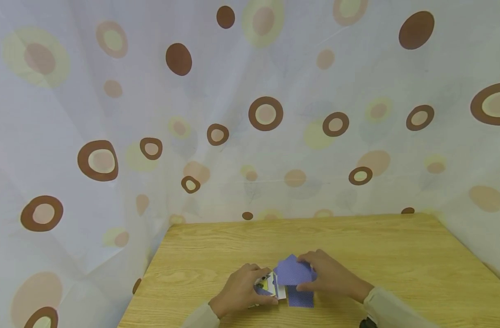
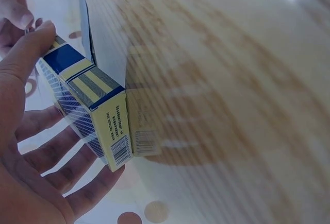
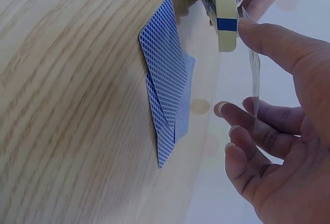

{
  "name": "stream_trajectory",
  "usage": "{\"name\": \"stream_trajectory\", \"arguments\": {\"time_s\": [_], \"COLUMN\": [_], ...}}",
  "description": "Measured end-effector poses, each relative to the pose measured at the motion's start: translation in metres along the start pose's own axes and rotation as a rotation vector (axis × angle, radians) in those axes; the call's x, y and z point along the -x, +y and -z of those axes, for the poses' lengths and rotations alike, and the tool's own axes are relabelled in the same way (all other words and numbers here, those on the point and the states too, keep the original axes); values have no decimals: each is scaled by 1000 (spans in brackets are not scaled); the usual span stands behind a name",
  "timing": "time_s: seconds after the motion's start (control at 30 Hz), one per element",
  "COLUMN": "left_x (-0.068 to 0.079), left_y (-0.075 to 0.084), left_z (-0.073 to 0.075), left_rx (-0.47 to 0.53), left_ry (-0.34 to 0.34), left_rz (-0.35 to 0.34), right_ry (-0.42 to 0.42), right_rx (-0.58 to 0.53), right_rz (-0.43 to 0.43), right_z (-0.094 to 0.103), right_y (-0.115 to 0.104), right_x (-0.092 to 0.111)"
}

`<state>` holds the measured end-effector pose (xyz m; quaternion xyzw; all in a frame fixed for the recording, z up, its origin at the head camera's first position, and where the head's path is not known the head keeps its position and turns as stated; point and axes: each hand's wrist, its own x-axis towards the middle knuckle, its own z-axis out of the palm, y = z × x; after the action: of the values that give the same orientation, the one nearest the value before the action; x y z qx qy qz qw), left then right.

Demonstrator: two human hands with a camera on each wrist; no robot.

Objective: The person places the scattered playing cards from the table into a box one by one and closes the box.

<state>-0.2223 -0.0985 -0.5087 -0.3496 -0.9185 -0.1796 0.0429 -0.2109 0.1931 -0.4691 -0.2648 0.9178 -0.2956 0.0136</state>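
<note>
My left hand grips a playing card box, thumb on one side and fingers on the opposite one. Its cream flap hangs open, and card edges show inside the box. My right hand pinches blue-backed playing card material between thumb and fingers, just right of the box. From the right wrist it appears edge-on as a thin strip; whether it is one card or more I cannot tell. Below it, several blue-patterned cards lie overlapping on the table, backs up.
The wooden table extends behind and to both sides of the hands. A white curtain with brown and beige circles hangs behind its far edge and along the sides. A dark band shows at the right wrist.
</note>
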Motion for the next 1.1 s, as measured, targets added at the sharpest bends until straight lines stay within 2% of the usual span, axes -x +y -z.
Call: {"name": "stream_trajectory", "arguments": {"time_s": [0.47,0.8,1.1], "left_x": [1,0,0], "left_y": [-1,1,2], "left_z": [0,5,1], "left_rx": [1,9,-5], "left_ry": [-3,-5,-17], "left_rz": [-5,3,7], "right_ry": [-31,-56,-83], "right_rx": [55,80,100], "right_rz": [28,54,80], "right_z": [-11,-11,-16], "right_y": [1,-5,-6], "right_x": [1,1,3]}}
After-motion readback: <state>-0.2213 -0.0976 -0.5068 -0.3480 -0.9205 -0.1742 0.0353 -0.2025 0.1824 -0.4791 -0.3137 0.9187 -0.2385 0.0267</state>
